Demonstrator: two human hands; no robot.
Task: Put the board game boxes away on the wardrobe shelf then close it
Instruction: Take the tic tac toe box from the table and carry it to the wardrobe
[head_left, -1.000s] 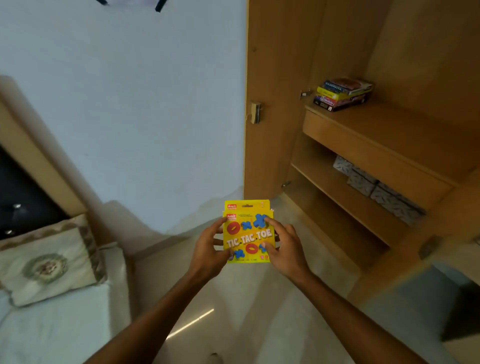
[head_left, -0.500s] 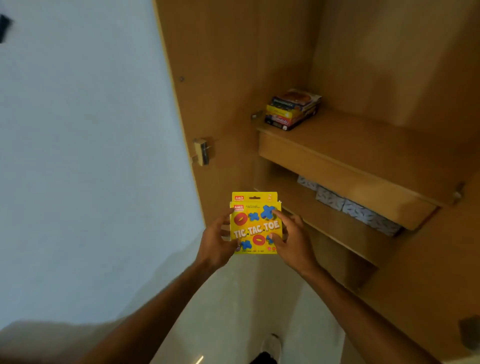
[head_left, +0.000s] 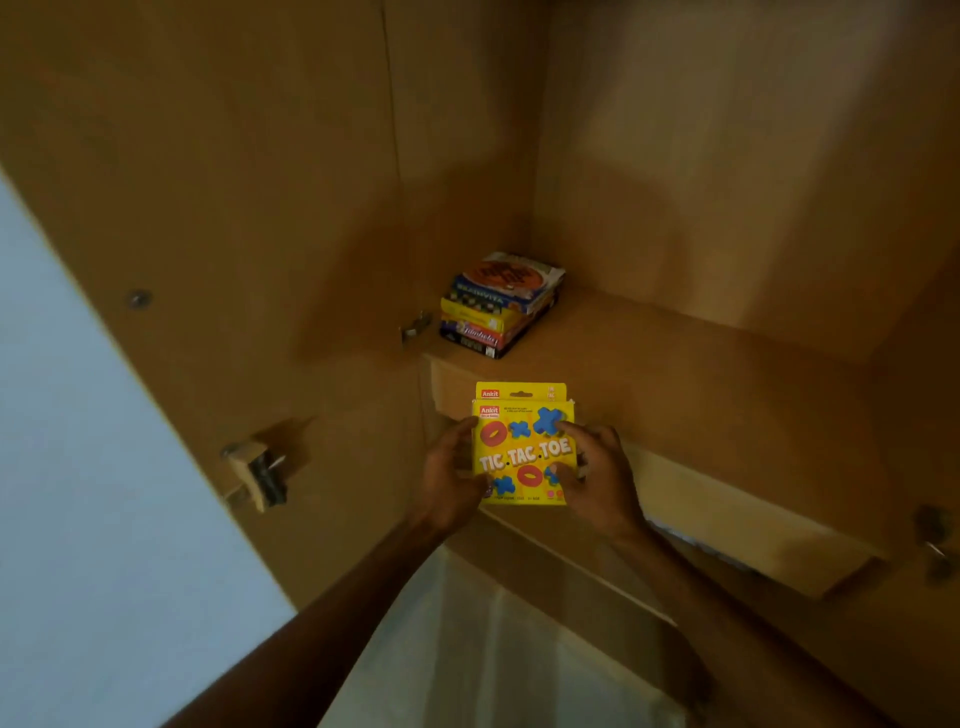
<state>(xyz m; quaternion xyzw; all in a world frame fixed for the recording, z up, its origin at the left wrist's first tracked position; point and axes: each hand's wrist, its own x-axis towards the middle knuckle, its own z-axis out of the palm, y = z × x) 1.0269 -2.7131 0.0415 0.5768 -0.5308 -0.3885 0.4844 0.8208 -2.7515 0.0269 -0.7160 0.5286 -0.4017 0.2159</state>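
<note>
head view: both hands up in front of the open wardrobe, and the yellow tic tac toe box (head_left: 524, 449) is held upright between them, face to the camera. left hand (head_left: 449, 480) grips its left edge, fingers (head_left: 464, 432) curled round the side; right hand (head_left: 597, 480) clamps the right edge, fingertips lying over the printed front. the box hangs in the air just before the front lip of the wardrobe shelf (head_left: 675, 358). back in the shelf's left corner sits a stack of board game boxes (head_left: 498, 306), lying flat. the open door (head_left: 218, 218) stands at left, a latch (head_left: 257, 470) on it.
</note>
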